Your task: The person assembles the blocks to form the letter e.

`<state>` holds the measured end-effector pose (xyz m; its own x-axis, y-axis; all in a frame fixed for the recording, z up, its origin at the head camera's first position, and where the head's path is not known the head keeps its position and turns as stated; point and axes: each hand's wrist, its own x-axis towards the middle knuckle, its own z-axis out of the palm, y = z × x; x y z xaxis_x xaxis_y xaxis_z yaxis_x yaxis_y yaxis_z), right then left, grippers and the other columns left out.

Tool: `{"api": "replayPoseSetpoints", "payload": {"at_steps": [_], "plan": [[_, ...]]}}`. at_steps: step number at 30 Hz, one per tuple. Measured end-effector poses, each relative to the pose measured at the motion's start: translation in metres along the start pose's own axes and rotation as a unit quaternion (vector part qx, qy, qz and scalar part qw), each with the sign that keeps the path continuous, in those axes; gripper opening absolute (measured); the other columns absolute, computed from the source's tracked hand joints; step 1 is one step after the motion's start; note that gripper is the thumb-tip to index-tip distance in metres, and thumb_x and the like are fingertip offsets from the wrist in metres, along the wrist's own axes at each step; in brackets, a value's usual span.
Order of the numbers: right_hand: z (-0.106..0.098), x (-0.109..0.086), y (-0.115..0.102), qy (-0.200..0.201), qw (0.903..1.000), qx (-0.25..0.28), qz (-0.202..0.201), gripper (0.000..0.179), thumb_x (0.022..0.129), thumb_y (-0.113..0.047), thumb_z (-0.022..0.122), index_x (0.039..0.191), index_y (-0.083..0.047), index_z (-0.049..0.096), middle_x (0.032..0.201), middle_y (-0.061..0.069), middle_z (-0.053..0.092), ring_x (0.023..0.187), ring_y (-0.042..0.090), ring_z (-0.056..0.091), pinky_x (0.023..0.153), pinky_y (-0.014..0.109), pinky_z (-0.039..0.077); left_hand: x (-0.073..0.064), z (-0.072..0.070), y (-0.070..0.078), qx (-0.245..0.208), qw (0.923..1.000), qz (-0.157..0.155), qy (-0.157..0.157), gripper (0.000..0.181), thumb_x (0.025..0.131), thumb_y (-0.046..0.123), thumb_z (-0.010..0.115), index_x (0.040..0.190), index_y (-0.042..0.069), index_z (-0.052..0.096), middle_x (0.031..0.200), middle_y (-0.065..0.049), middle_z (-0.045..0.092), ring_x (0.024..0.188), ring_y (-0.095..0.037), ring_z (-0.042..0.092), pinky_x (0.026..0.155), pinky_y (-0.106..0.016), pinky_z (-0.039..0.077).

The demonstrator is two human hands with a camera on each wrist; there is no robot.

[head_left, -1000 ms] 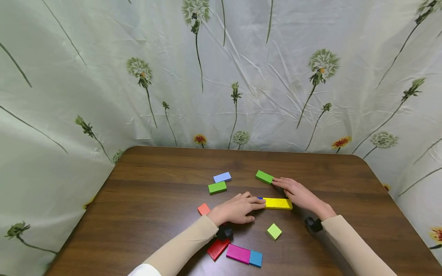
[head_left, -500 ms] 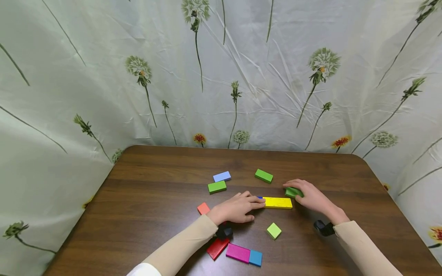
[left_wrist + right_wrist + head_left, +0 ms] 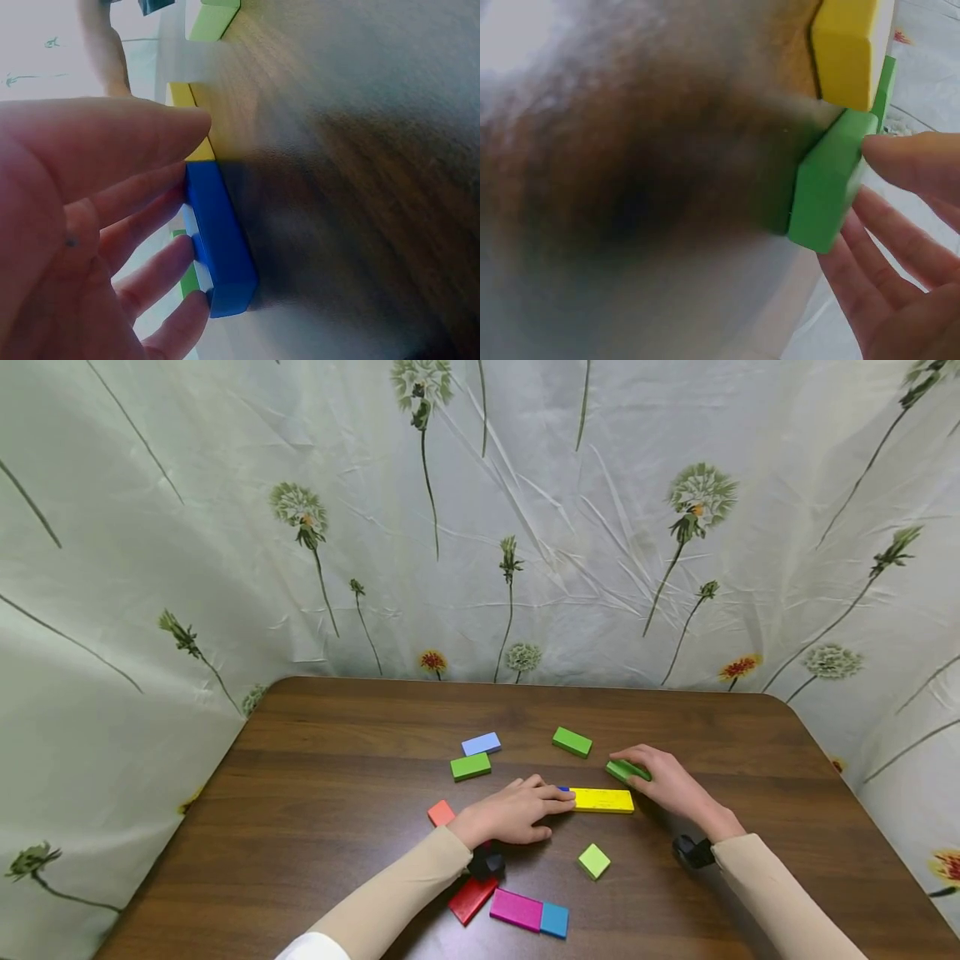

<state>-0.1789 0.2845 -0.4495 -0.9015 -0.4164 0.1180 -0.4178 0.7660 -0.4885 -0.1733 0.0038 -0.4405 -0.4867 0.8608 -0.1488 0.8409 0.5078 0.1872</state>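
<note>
My left hand (image 3: pixel 513 814) rests its extended fingers along a blue block (image 3: pixel 225 240), the thumb lying by the joint with a yellow block (image 3: pixel 602 801). The two blocks stand end to end in a row. Beyond the yellow block's right end, my right hand (image 3: pixel 672 787) pinches a green block (image 3: pixel 825 187) between thumb and fingers, low at the table. In the right wrist view this block is angled near the yellow one's end; whether they touch I cannot tell. A second green block (image 3: pixel 572 742) lies farther back, apart from both hands.
On the brown table (image 3: pixel 337 760), a light blue block (image 3: pixel 481 743) and another green block (image 3: pixel 471 767) lie behind the left hand. Near the left forearm are coral (image 3: pixel 441 812) and red (image 3: pixel 472 900) blocks. Magenta (image 3: pixel 516 911), teal (image 3: pixel 554 920) and lime (image 3: pixel 594 861) blocks lie in front.
My right hand has drawn right, away from the far green block, then shifted slightly left with another green block now visible in its grasp. The left hand stays put.
</note>
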Motion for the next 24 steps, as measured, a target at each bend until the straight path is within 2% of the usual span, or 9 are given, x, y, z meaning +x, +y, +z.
{"api": "replayPoseSetpoints", "payload": {"at_steps": [5, 10, 13, 17, 24], "plan": [[-0.003, -0.003, -0.003, 0.002, 1.0000, -0.001, 0.001, 0.031, 0.085, 0.006, 0.063, 0.116, 0.004, 0.064, 0.115, 0.020, 0.061, 0.106, 0.040, 0.057, 0.085, 0.055, 0.047, 0.000, 0.000, 0.000, -0.003, 1.0000, 0.001, 0.001, 0.052, 0.095, 0.026, 0.060, 0.145, 0.020, 0.045, 0.147, 0.010, 0.039, 0.117, -0.013, 0.040, 0.089, -0.022, 0.036], [-0.005, -0.003, -0.003, -0.014, 0.9998, -0.010, -0.002, 0.031, 0.085, 0.008, 0.061, 0.116, 0.004, 0.065, 0.116, 0.021, 0.060, 0.106, 0.040, 0.057, 0.082, 0.052, 0.049, 0.000, 0.002, -0.001, -0.006, 1.0000, -0.003, 0.002, 0.052, 0.095, 0.026, 0.060, 0.145, 0.021, 0.045, 0.147, 0.011, 0.039, 0.118, -0.013, 0.040, 0.090, -0.022, 0.036], [-0.004, -0.001, -0.003, -0.018, 0.9998, -0.007, 0.004, 0.034, 0.086, 0.009, 0.058, 0.119, 0.005, 0.064, 0.118, 0.023, 0.059, 0.099, 0.034, 0.058, 0.073, 0.041, 0.051, 0.000, 0.001, -0.001, -0.005, 1.0000, -0.004, 0.002, 0.052, 0.095, 0.026, 0.060, 0.144, 0.021, 0.045, 0.147, 0.011, 0.039, 0.117, -0.012, 0.040, 0.090, -0.021, 0.036], [-0.001, 0.004, -0.003, -0.018, 0.9998, 0.002, 0.010, 0.037, 0.086, 0.009, 0.057, 0.123, 0.006, 0.061, 0.121, 0.024, 0.057, 0.094, 0.029, 0.058, 0.065, 0.032, 0.046, 0.000, 0.001, -0.001, -0.005, 1.0000, -0.002, 0.002, 0.052, 0.095, 0.026, 0.060, 0.144, 0.021, 0.045, 0.147, 0.011, 0.040, 0.117, -0.012, 0.040, 0.089, -0.021, 0.036], [0.002, 0.008, -0.007, -0.013, 0.9998, 0.005, 0.014, 0.037, 0.088, 0.005, 0.060, 0.125, 0.006, 0.060, 0.121, 0.024, 0.057, 0.098, 0.034, 0.060, 0.072, 0.038, 0.052, 0.000, 0.001, 0.000, -0.005, 1.0000, -0.004, 0.000, 0.052, 0.095, 0.026, 0.060, 0.145, 0.021, 0.045, 0.147, 0.011, 0.039, 0.117, -0.012, 0.041, 0.089, -0.022, 0.036]]}}
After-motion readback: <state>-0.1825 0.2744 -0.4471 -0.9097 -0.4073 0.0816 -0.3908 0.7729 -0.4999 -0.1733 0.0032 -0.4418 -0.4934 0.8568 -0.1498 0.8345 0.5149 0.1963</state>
